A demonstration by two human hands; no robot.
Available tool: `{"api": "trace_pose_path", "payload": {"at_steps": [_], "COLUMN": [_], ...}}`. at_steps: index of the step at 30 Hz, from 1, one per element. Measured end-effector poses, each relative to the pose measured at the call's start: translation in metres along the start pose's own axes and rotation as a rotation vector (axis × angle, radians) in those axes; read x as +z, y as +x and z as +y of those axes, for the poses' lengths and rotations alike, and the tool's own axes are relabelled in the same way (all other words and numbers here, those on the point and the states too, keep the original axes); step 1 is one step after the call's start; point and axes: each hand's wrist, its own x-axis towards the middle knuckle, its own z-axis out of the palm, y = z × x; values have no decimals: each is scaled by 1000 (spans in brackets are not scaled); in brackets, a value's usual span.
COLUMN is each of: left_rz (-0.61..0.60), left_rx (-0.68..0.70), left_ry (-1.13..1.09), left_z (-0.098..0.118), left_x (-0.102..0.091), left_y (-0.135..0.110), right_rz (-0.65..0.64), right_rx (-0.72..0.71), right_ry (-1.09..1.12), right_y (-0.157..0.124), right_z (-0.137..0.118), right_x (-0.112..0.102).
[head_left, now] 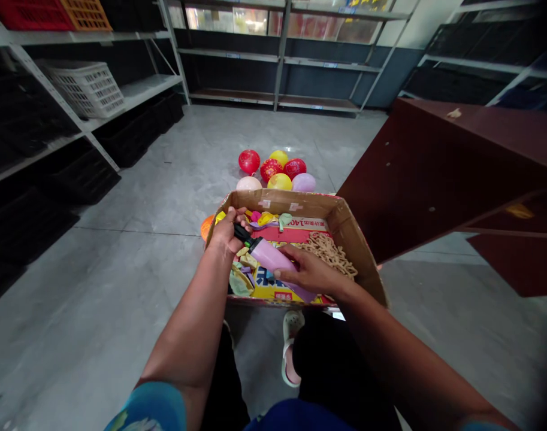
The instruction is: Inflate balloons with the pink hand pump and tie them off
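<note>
A lilac balloon hand pump [271, 256] with a black end slants across an open cardboard box [309, 208]. My left hand [231, 232] is closed around the black end, thumb and fingertips pointing up and right. My right hand [307, 270] is wrapped over the lilac barrel from the right side. Under and beside my hands, loose uninflated balloons [241, 281] in yellow, green and purple lie along the box's left side. More of them, pink, yellow and pale green, lie by its far wall. A heap of tan cord-like strands [331, 251] lies on the right.
Several inflated balloons [271, 170] sit on the floor beyond the box, with an orange balloon [206, 227] at its left. A dark brown wooden cabinet [417, 173] stands close on the right. Metal shelving [280, 60] lines the back; a white basket [91, 90] sits on the left rack.
</note>
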Motion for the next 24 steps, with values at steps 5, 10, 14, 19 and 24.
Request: {"api": "trace_pose_path", "payload": {"at_steps": [5,10,14,19,24], "left_rz": [17,7,49,41,20], "left_rx": [117,241,296,298,255], "left_ry": [82,125,97,-7,35], "left_z": [-2,7,23,34,20], "left_x": [6,8,9,13,17], "left_y": [-2,-4,-9,-15,-15], "right_rz": [16,69,68,106,142], "right_rx": [80,159,182,244,224], "right_ry": [-124,-288,-347,-491,-512], "right_y": [-4,-12,-33,-47,-20], "right_z": [7,16,28,41,27], "right_x": [4,2,-11,-15,3]}}
